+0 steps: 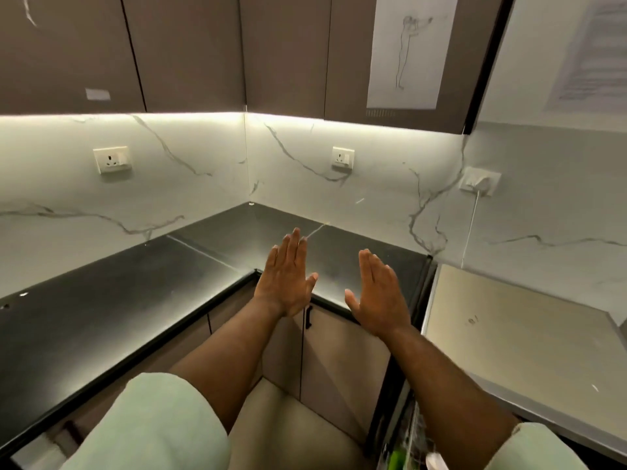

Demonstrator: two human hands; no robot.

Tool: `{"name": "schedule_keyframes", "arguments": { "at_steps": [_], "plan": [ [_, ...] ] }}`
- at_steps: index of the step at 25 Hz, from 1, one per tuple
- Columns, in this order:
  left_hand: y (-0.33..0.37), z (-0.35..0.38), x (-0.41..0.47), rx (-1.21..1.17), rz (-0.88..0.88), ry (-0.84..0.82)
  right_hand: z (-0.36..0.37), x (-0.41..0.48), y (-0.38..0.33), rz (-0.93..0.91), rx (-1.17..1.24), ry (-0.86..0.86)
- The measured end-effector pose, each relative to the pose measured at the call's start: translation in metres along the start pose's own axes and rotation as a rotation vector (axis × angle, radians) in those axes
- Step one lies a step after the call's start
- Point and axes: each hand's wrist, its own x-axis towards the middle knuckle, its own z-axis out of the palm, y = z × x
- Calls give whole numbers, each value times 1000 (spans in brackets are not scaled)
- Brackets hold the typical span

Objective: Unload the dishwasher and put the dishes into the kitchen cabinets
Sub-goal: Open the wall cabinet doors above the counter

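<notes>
Left hand [286, 279], right hand [376, 296] flat, pointing toward countertop [135, 283] corner.

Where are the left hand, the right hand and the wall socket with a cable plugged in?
left hand [286, 283], head view, back of the hand
right hand [378, 298], head view, back of the hand
wall socket [479, 181], head view, middle of its white plate

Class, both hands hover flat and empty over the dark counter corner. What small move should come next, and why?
Probably lower the right hand toward the blurred rack at bottom right to pick up a dish: it and the left hand hold nothing, and the upper cabinets are shut.
</notes>
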Motion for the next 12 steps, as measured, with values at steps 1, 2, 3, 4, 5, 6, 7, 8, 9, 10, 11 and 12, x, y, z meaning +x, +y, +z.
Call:
{"name": "schedule_keyframes", "arguments": {
  "at_steps": [1,2,3,4,5,6,7,8,9,10,11,12],
  "plan": [
    [-3,-6,14,-7,5,25,-3,16,3,-10,-16,18],
    [-7,-10,31,-15,17,46,-3,37,7,-18,-28,37],
    [-12,-13,47,-18,33,57,-1,56,11,-22,-35,54],
    [-18,-14,60,-10,48,67,1,72,14,-18,-42,63],
    [-25,-13,76,-2,56,82,8,92,18,-14,-43,67],
    [-32,-11,94,-6,43,103,16,112,22,-10,-40,73],
    [-38,-9,114,-23,14,126,24,132,26,-9,-40,80],
    [-42,-7,135,-40,-11,150,31,152,31,-8,-48,88],
    [-44,-6,155,-58,-26,169,37,171,36,-5,-61,102],
    [-45,-3,177,-74,-22,182,42,190,42,-1,-77,117],
    [-45,1,202,-87,-9,191,47,211,50,10,-91,141],
    [-46,7,229,-100,3,202,51,234,59,32,-107,167]
  ]
}}
